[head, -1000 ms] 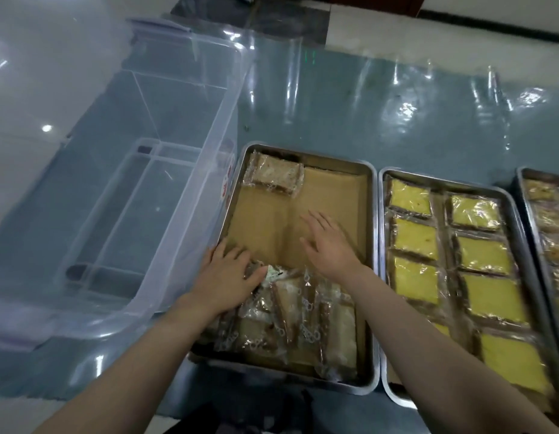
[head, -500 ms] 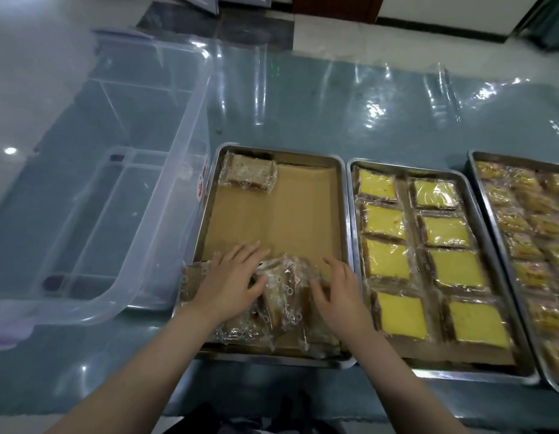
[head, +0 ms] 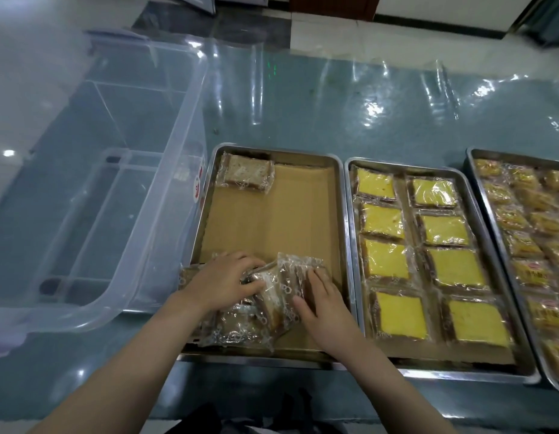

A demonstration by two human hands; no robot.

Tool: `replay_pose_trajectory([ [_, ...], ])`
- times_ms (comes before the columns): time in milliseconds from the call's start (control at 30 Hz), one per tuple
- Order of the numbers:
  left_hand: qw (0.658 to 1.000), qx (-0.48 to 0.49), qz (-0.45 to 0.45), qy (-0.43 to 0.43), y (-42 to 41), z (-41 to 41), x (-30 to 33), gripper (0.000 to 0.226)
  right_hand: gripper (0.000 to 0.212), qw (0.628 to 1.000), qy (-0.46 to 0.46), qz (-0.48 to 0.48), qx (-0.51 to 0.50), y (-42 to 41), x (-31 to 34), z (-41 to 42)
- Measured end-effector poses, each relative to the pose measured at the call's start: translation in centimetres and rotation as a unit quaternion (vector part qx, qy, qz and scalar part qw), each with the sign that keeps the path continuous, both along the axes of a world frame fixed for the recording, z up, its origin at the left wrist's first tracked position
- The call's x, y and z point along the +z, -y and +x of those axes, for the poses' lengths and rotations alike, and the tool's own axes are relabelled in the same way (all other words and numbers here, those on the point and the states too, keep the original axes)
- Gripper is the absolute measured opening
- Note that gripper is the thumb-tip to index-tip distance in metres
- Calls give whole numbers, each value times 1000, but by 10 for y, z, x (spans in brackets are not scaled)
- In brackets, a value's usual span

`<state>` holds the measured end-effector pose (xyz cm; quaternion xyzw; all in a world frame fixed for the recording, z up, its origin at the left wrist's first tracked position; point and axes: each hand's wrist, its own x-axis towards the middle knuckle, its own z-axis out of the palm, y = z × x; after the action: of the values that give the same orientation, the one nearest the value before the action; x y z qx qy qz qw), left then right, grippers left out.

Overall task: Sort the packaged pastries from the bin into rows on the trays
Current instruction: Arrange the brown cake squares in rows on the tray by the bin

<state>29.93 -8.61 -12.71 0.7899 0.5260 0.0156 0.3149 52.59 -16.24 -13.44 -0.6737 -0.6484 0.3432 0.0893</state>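
Observation:
A steel tray point(head: 340, 195) lined with brown paper holds one wrapped brown pastry point(head: 247, 171) in its far left corner. A pile of wrapped brown pastries point(head: 265, 305) lies at the tray's near end. My left hand point(head: 223, 280) rests on the pile's left side, fingers curled over a packet. My right hand point(head: 323, 296) lies flat against the pile's right side, fingers straight. The clear plastic bin point(head: 93, 195) stands empty to the left of the tray.
A second tray point(head: 478, 220) to the right holds two rows of yellow wrapped cakes point(head: 386, 260). A third tray point(head: 522, 233) at the far right holds several orange-wrapped pastries. Shiny plastic sheeting point(head: 334, 101) covers the green table beyond the trays.
Both hands drew back from the tray's middle to its near end and closed in on the pile, bunching the packets together. The camera view shifted right.

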Motion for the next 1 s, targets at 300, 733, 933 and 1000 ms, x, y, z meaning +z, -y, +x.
replay_pose_trajectory([
  [300, 997, 61, -34, -17, -21, -11, -15, 94, 57, 992, 96, 23, 77, -78, -7, 5],
  [733, 986, 65, -72, -132, -41, -9, -17, 99, 51, 973, 153, 65, 160, -160, -21, 1],
  [933, 986, 83, -55, -132, -39, -10, -26, 110, 58, 967, 166, 103, 162, -202, -32, 9],
  [1000, 986, 88, -48, -134, -39, -9, -28, 110, 55, 968, 159, 115, 155, -218, -33, 12],
])
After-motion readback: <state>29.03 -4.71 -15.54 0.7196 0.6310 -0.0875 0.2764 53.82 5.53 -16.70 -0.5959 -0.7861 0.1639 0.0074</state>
